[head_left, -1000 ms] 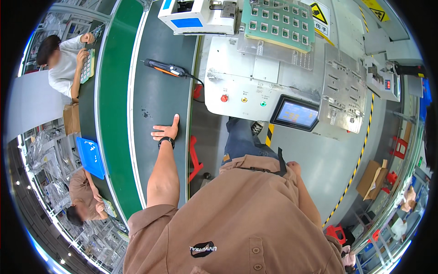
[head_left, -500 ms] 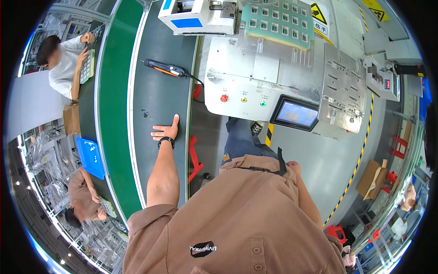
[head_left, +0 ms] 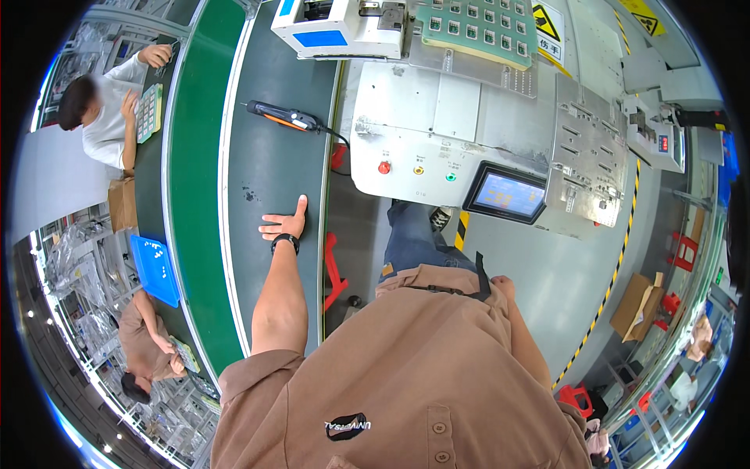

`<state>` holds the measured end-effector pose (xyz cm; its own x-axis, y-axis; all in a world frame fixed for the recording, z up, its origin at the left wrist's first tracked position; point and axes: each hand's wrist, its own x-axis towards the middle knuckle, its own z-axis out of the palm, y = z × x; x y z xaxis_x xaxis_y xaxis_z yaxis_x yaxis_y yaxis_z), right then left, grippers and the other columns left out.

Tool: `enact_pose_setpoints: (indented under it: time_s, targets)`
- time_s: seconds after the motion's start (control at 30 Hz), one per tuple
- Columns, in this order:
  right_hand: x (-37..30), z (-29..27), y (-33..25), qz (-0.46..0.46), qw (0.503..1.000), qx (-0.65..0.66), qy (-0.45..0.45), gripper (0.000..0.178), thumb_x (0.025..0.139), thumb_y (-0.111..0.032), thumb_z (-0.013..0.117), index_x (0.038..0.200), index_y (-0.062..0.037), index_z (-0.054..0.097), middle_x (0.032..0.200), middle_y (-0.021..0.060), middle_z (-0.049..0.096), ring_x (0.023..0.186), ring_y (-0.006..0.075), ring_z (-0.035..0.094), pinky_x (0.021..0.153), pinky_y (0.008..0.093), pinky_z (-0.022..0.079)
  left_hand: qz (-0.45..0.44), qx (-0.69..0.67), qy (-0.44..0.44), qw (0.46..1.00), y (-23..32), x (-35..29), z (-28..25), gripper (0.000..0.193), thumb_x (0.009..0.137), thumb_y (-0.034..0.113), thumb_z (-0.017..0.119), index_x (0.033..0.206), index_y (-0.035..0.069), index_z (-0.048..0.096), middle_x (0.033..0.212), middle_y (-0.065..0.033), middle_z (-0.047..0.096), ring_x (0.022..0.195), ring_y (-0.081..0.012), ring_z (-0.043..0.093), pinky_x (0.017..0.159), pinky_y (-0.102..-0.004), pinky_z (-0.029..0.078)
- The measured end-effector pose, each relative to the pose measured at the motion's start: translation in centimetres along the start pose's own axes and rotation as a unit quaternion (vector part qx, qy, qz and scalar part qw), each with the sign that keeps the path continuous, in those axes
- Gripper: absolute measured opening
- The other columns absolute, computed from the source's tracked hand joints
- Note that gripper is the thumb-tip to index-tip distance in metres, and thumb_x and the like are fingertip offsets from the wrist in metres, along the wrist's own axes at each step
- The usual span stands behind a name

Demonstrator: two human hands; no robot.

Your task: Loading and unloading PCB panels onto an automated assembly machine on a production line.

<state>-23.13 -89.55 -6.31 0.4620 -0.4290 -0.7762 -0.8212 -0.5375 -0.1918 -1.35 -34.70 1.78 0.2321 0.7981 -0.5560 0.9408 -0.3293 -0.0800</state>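
Observation:
My left hand (head_left: 284, 223) lies flat on the dark grey bench top (head_left: 266, 168), thumb out and fingers spread, a black band at the wrist. It holds nothing. Farther up the bench is an electric screwdriver (head_left: 283, 116), black with orange trim, its cord running right; no hand touches it. By my right hip is my right hand (head_left: 504, 288), partly hidden by my shirt, so its fingers cannot be made out. Ahead stands a white machine (head_left: 406, 144) with buttons and a screen (head_left: 505, 193). A green tray (head_left: 476, 31) of small square parts sits on its metal plate (head_left: 469, 69).
A green strip (head_left: 199, 156) runs left of the bench. Beyond it, two people work over trays, near a blue bin (head_left: 155, 270). A white device (head_left: 344, 31) stands at the bench's far end. Right, a cardboard box (head_left: 637, 307) lies past a yellow-black floor line.
On the machine, the metal plate with the green tray has slid away from me. The person at upper left has raised one hand; the lower-left person has shifted. My hands have stayed put.

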Motion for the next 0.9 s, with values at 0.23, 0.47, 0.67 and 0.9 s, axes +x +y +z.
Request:
enact_pose_setpoints:
  time_s: [0.23,0.47,0.67,0.9]
  targets:
    - [0.03,0.07,-0.20,-0.001,1.000,-0.003,0.006,0.023,0.074,-0.025,0.059,0.082,-0.0054,0.070,0.083,0.0141,0.068,0.080,0.0246,0.066,0.072,0.0347,0.051,-0.013,0.025,0.031,0.999,-0.05,0.31,0.40,0.133,0.057,0.090,0.042,0.143,0.002,-0.009,0.147,-0.0291,-0.010,0.137,-0.0439,-0.006,0.108,-0.0577,0.003]
    - [-0.03,0.00,-0.03,-0.006,1.000,0.008,0.001,0.023,0.075,-0.025,0.059,0.082,-0.0055,0.070,0.083,0.0142,0.068,0.080,0.0248,0.065,0.072,0.0346,0.051,-0.010,0.019,0.023,0.999,-0.01,-0.06,0.10,0.133,0.058,0.089,0.043,0.143,0.003,-0.010,0.147,-0.0286,-0.011,0.137,-0.0437,-0.007,0.108,-0.0568,0.003]
    - [0.21,0.19,0.24,-0.004,1.000,0.009,0.000,0.022,0.074,-0.024,0.059,0.081,-0.0054,0.070,0.081,0.0138,0.068,0.078,0.0246,0.065,0.070,0.0346,0.050,0.000,-0.007,0.007,1.000,-0.10,-0.02,-0.07,0.137,0.057,0.088,0.046,0.140,-0.002,-0.014,0.144,-0.0308,-0.018,0.134,-0.0464,-0.016,0.108,-0.0543,-0.003]
    - [0.39,0.41,0.54,0.006,1.000,0.025,0.006,0.021,0.074,-0.022,0.059,0.080,-0.0049,0.069,0.080,0.0136,0.068,0.076,0.0241,0.065,0.069,0.0345,0.050,0.002,-0.010,0.000,1.000,0.03,-0.13,-0.18,0.136,0.057,0.087,0.046,0.140,-0.003,-0.014,0.144,-0.0308,-0.018,0.134,-0.0470,-0.016,0.108,-0.0545,-0.003]
